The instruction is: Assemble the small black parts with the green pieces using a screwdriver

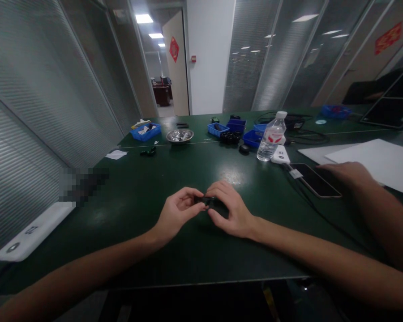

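My left hand and my right hand meet over the middle of the dark green table. Both pinch a small black part between their fingertips; its shape is too small and dark to make out. The fingers of each hand are curled around it. A second person's hand rests flat on the table at the right, beside a black phone.
A water bottle and white device stand at the right. Blue bins, a metal bowl and small black parts line the far side. White sheets lie right, a white box left.
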Tool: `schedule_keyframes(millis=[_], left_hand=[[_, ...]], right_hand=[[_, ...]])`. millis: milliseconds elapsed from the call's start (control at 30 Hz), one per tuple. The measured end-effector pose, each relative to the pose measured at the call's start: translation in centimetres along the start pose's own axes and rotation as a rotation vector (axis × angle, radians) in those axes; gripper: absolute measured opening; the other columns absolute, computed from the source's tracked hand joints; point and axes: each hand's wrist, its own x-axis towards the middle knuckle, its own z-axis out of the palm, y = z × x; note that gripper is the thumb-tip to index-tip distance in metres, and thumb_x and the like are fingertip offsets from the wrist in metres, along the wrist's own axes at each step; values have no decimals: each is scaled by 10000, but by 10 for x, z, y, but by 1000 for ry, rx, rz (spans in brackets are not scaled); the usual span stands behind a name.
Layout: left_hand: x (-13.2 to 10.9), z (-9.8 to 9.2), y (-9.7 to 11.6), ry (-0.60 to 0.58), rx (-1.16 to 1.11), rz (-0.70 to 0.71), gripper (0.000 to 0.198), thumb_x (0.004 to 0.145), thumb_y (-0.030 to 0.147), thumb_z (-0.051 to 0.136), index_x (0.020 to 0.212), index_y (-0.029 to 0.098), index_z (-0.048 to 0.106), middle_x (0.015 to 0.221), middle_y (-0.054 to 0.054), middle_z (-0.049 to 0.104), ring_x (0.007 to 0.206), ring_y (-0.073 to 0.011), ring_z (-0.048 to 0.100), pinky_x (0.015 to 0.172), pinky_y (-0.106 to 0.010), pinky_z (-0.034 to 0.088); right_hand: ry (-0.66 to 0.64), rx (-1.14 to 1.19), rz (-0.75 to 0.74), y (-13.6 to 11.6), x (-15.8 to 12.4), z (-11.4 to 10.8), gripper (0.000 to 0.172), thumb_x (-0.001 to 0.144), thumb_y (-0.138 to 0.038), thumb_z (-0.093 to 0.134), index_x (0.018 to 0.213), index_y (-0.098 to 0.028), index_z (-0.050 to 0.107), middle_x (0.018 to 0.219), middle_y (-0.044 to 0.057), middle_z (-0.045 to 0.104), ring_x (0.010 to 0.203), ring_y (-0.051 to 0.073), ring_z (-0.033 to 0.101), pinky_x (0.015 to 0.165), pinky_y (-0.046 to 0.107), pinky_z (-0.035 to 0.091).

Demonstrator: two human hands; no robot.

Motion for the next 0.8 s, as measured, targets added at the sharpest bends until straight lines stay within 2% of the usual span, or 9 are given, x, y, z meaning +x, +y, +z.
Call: schedule_keyframes(millis=[133, 367, 600, 800], left_hand=[[-6, 0, -4, 17, 4, 43, 285, 822, 229, 825, 1064, 176, 687, 1033, -45, 739, 992, -189, 727, 910, -294, 588], [-5, -2, -15, 47, -5, 63, 292, 776, 217, 853, 1022, 174, 702, 1042, -66, 761, 1022, -233, 741, 958, -380, 607], [-5, -5, -17, -4, 25, 98, 250, 870, 247, 768, 1099, 166, 706, 1135, -106, 750, 1105, -249, 724, 1015, -401, 590], [-6, -6, -21, -3, 102, 179, 268, 876, 213, 768, 1127, 170, 686, 1141, -104, 751, 1111, -243, 724, 1024, -381, 589]], right_hand=[[29, 113, 34, -8, -1, 6, 192, 904, -291, 603, 1075, -209, 575, 992, 66, 629, 917, 235, 574, 834, 413, 464], [50, 167, 110, -3, -5, 13, 154, 906, -272, 605, 1039, -212, 559, 975, 63, 619, 876, 218, 578, 790, 373, 483], [74, 161, 102, -1, -5, 14, 150, 899, -258, 610, 1024, -219, 538, 981, 67, 630, 873, 216, 589, 799, 370, 505], [77, 144, 68, 1, -6, 15, 190, 856, -220, 617, 1021, -229, 523, 980, 64, 627, 878, 220, 600, 794, 376, 518]])
